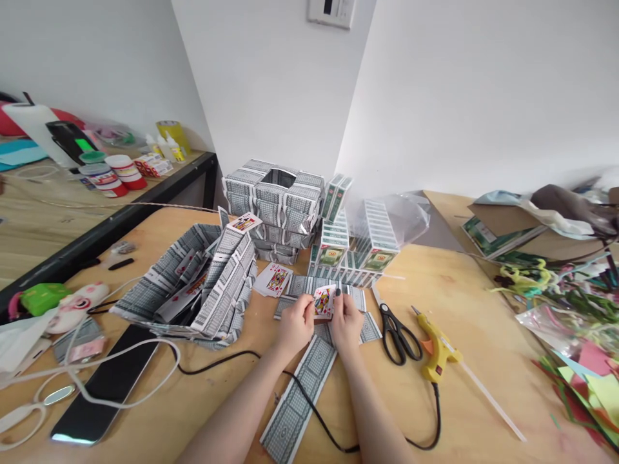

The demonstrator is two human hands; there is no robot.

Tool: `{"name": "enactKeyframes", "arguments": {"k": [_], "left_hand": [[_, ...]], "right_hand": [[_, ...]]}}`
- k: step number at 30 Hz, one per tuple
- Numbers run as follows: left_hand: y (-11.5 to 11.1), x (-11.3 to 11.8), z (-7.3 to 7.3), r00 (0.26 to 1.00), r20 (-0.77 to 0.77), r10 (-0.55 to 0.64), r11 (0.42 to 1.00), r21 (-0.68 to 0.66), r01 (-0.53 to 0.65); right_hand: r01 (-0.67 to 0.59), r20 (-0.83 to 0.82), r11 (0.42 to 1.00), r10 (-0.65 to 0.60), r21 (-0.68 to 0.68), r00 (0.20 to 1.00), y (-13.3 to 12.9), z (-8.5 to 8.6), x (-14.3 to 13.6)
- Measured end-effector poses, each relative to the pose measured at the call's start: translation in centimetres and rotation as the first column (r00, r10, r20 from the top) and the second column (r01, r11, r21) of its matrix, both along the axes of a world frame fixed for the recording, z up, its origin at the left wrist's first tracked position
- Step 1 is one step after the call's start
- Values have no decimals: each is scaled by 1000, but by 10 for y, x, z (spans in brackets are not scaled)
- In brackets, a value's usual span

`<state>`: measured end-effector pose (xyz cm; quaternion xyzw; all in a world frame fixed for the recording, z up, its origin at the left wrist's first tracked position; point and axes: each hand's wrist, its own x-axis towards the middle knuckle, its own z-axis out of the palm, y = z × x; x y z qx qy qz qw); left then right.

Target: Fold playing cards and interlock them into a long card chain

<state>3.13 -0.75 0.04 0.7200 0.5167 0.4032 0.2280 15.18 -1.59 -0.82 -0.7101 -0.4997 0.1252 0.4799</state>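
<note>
A playing card (pixel 324 301), a face card turned toward me, is pinched between my two hands. My left hand (pixel 296 325) grips its left edge, and my right hand (pixel 347 322) its right edge. Beneath and behind them lie grey-backed cards joined into strips (pixel 302 285). A longer card strip (pixel 302 393) runs toward me between my forearms, with a black cord crossing it. Just left of the hands sits a small pile of loose cards (pixel 273 280), a face card on top. Black-handled scissors (pixel 399 335) rest to the right of my right hand.
A yellow glue gun (pixel 438 348) with a clear glue stick lies at right. Card-built boxes (pixel 271 200) and an open card-built tray (pixel 232 283) stand at back and left. Card packs (pixel 380 235) are stacked behind. A phone (pixel 106 386) and white cable (pixel 176 361) lie front left.
</note>
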Motion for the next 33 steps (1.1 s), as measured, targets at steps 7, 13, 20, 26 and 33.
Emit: {"name": "enactKeyframes", "arguments": {"k": [7,13,20,26,33], "left_hand": [[9,-3,12,868,484,113,952,-303,45],[8,0,9,757,641,127,881,-423,211],[6,-1,10,760,641,110,878,-420,228],[7,-6,5,786,613,84,901,-383,202],[9,-5,-1,838,541,69,948,-297,114]], "right_hand": [[-338,-582,941,274,-1,766,2,3,1],[-397,-631,917,324,27,705,0,4,-4],[-468,-601,884,373,-3,707,-2,10,-6],[-485,-480,874,416,-24,773,-2,11,-6],[-514,-450,857,444,-40,775,-4,5,-7]]}}
